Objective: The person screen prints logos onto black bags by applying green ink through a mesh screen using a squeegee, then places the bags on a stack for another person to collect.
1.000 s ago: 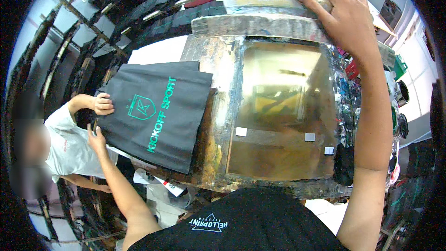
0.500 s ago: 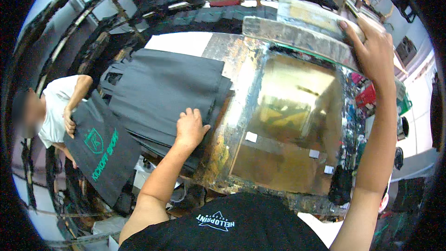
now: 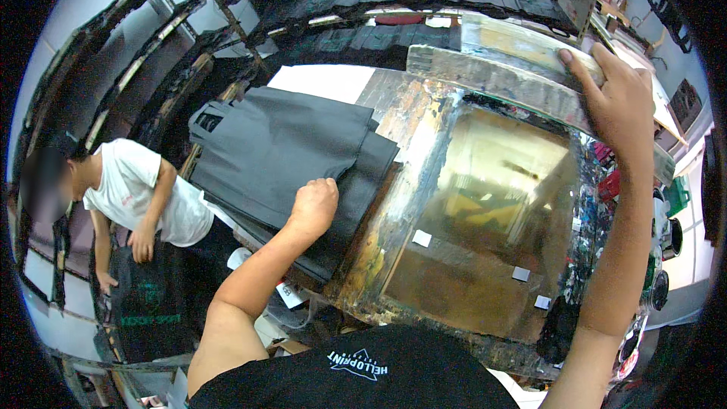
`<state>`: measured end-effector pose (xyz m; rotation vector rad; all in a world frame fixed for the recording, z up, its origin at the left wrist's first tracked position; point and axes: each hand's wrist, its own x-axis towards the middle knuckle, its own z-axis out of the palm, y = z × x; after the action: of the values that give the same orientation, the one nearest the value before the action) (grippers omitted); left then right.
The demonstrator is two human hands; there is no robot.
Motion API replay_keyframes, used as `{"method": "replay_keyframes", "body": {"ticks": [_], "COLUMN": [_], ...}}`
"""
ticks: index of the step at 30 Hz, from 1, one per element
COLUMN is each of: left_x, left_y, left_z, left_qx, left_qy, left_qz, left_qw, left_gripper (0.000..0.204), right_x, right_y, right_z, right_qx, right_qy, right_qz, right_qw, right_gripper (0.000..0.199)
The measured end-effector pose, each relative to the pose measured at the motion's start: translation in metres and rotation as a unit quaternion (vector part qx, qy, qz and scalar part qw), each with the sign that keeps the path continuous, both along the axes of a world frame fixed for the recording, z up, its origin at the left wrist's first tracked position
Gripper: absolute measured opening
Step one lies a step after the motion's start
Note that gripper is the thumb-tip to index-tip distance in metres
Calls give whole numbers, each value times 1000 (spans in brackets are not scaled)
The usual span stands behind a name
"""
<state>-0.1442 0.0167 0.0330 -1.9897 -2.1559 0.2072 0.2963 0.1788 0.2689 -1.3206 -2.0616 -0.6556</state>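
Hands: left (image 3: 314, 204) fisted on stacked black bags (image 3: 280, 144), right (image 3: 617, 98) gripping the screen frame (image 3: 492, 68).

The bags (image 3: 280, 148) cover the bench's left half, and a raised screen frame (image 3: 500, 212) fills its right. Only a bare white strip (image 3: 318, 82) behind the bags lies open. Racks (image 3: 136, 68) and a co-worker (image 3: 144, 193) crowd the left side.
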Motion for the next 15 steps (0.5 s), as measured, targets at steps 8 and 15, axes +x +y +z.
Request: {"method": "replay_keyframes", "body": {"ticks": [8, 15], "left_x": [-5, 3], "left_y": [3, 30], "left_z": [32, 69], "left_qx": [8, -12], "left_qy": [-120, -198], "left_qz": [34, -113], "left_qw": [992, 974], "left_gripper": [21, 32], "right_x": [-3, -1], "right_y": [-2, -1], "right_z": [-3, -2], "right_qx": [27, 39], "right_qy": [37, 32], "right_qz": [27, 28], "right_qw": [999, 998], "right_gripper": [68, 71]}}
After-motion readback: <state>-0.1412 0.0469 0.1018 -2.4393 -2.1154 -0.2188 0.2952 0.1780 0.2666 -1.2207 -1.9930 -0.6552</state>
